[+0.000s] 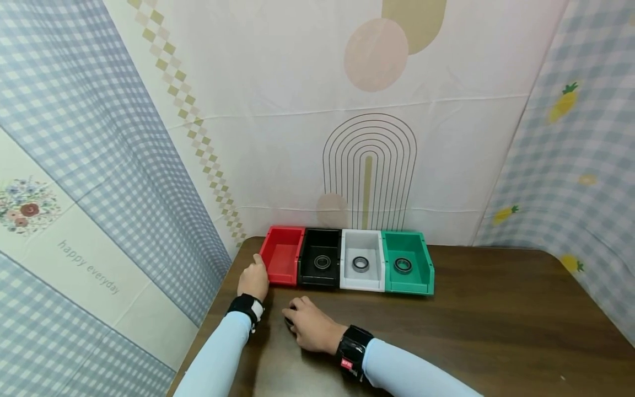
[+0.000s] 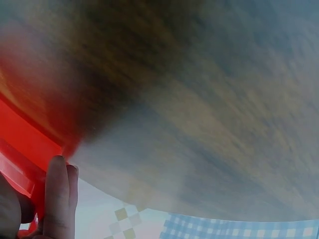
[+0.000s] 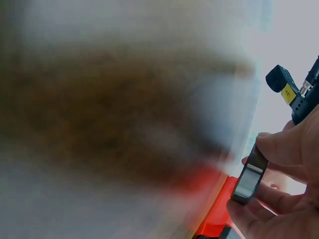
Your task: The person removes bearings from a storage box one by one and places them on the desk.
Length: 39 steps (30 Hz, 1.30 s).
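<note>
My left hand (image 1: 253,280) is at the left side of the red bin (image 1: 283,256). In the left wrist view, the fingers (image 2: 58,199) lie along the outside of its wall, with the thumb on the other side, gripping it. Over the table in front of the bins, my right hand (image 1: 316,325) pinches a ball bearing (image 3: 249,179) between thumb and fingers. The right wrist view shows this metal ring edge-on. Most of it is hidden by the hand in the head view.
Right of the red bin, joined in a row, stand a black bin (image 1: 319,237), a white bin (image 1: 362,278) and a green bin (image 1: 421,284). Each holds one bearing. The brown wooden table (image 1: 496,320) meets a patterned cloth (image 1: 278,154) behind the bins.
</note>
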Available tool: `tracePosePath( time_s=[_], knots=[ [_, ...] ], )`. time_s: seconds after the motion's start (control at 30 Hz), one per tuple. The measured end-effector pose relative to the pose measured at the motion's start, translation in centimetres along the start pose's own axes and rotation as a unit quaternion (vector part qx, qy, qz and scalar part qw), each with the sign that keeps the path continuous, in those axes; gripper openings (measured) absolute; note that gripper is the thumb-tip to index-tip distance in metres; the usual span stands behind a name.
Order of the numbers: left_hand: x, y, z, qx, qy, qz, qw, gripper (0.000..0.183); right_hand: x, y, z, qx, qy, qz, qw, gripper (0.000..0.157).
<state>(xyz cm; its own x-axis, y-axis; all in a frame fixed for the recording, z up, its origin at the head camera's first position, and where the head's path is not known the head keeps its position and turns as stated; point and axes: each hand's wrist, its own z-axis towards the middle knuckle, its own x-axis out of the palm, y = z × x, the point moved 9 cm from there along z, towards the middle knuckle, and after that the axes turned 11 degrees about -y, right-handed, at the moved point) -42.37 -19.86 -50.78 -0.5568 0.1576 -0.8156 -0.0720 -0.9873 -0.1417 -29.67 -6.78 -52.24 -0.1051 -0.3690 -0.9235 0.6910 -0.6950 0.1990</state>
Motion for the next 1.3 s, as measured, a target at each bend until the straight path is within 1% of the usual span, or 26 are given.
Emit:
tracePosePath(
  time_s=[0.2,0.4,0.67,0.93,1.13,1.23,1.3],
  knots=[
    [-0.3,0.0,0.0,-0.007,-0.002,-0.009,0.9999,0.061,0.1,0.5,-0.8,-0.011,0.004,0.001,1.0,0.039],
    [-0.5,-0.1,0.1,-0.002,-0.006,-0.006,1.0,0.061,0.3,0.7,-1.2,-0.015,0.003,0.001,1.0,0.038],
    [-0.5,0.2,-0.1,-0.012,0.009,-0.004,0.9999,0.062,0.6,0.8,-1.6,-0.014,0.007,-0.003,1.0,0.036],
    [-0.5,0.4,-0.1,-0.017,0.006,-0.008,0.9998,0.057,0.7,0.8,-1.7,-0.007,0.031,0.001,0.999,0.035],
    [-0.4,0.3,-0.2,-0.024,0.012,-0.009,0.9996,0.053,0.6,0.9,-1.7,-0.01,0.03,-0.01,0.999,0.033],
    [-0.4,0.1,-0.2,-0.025,0.01,-0.011,0.9996,0.054,0.6,0.5,-1.8,-0.014,0.042,-0.007,0.999,0.034],
    [-0.4,-0.1,-0.1,-0.022,0.012,-0.011,0.9996,0.055,0.5,0.0,-1.8,-0.009,0.05,0.002,0.999,0.036]
  ],
)
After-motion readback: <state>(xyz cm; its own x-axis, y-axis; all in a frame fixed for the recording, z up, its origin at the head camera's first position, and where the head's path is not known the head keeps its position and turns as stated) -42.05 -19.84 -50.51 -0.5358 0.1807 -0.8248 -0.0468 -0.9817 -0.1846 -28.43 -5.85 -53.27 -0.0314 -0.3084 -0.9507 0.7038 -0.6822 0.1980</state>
